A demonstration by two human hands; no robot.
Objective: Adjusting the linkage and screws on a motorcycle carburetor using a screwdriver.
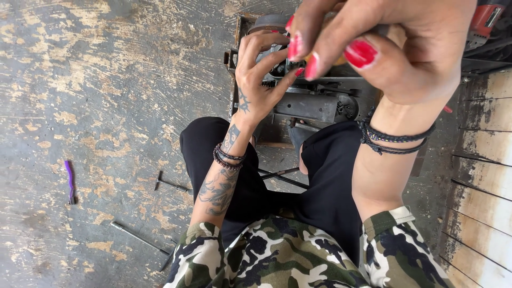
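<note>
Closest to the camera is a camo shirt w/ short sleeves, and black trousers on legs that sit w/ knees apart on the worn grey floor.

The right hand is up high, very near the lens, so it looks big. Its nails are red. Thumb & fingers are pressed together in a pinch around a small tan thing; only a tiny bit shows, so can't tell what it is. Two dark cord bracelets go round that wrist.

The left hand is lower & further off. It has tattoos, and bead bracelets on the wrist. Its fingers are curled and rest on the top of a dirty black metal machine that sits on the floor btwn the knees. The fingertips touch small metal parts there; can't tell if they grip anything.

Thin dark rods lie on the floor btwn the legs, just below the machine.

Out to the left, well apart from the hands: a small T-shaped tool, a long metal rod near the shirt, and a purple-handled tool further left.

At the far top right, a red part peeks in. Pale wood planks run down the right edge.
</note>
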